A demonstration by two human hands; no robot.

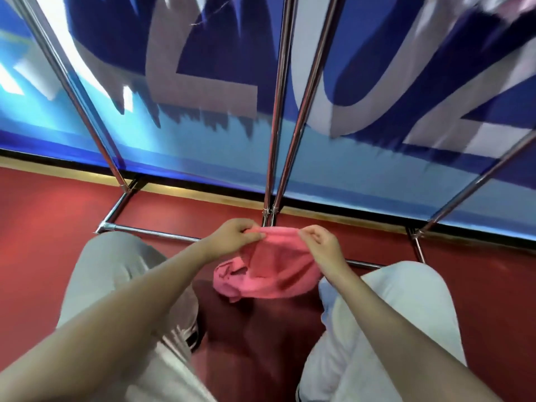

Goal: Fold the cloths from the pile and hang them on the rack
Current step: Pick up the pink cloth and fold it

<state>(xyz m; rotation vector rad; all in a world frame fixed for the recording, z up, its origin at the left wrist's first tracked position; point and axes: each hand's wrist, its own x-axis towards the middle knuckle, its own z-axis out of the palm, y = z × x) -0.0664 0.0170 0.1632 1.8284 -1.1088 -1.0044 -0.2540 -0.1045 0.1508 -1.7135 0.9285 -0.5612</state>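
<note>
A pink cloth (278,265) hangs bunched between my two hands, low over the red floor between my knees. My left hand (235,235) pinches its upper edge on the left, and my right hand (320,242) pinches the same edge on the right. The lower part of the cloth sags in folds onto the floor. The chrome rack (277,111) rises in front of me, its poles running up from a base bar near my hands. Nothing hangs on the poles in view.
My knees in light trousers (110,274) flank the cloth on both sides. A blue and white banner (203,68) covers the wall behind the rack. The rack's base bars (150,231) lie on the red floor (43,221) just ahead of my hands.
</note>
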